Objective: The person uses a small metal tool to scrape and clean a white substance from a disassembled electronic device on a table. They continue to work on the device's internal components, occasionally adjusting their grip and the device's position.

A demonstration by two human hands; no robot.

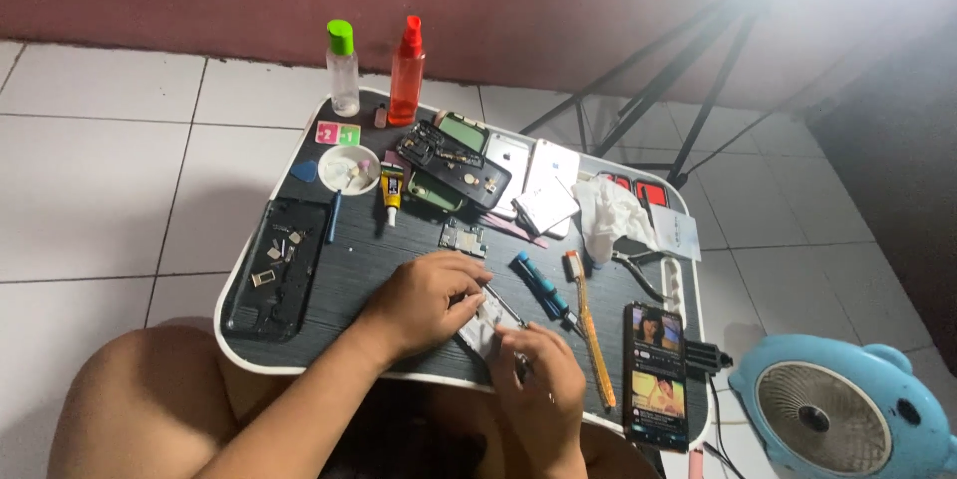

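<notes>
Circuit board (481, 324), small and pale, lies near the front edge of the dark lap table (359, 270), mostly covered by both hands. The left hand (427, 302) presses down on it with curled fingers, pinning it flat. The right hand (538, 371) is closed around thin metal tweezers (506, 310), whose tips meet the board. Just right of the board lie a blue screwdriver (543, 288) and a yellow toothbrush (590, 324); further right a lit phone (656, 375) stands in a holder. Behind the board sit a smaller chip board (464, 238), opened phone shells (454, 162), a glue tube (392, 190) and a white dish (348, 169). To its left lies a black tray of parts (279, 262). Two spray bottles (374, 68) stand at the table's far edge. White floor tiles (100, 180) surround the table, with a blue fan (832, 409) at right.
</notes>
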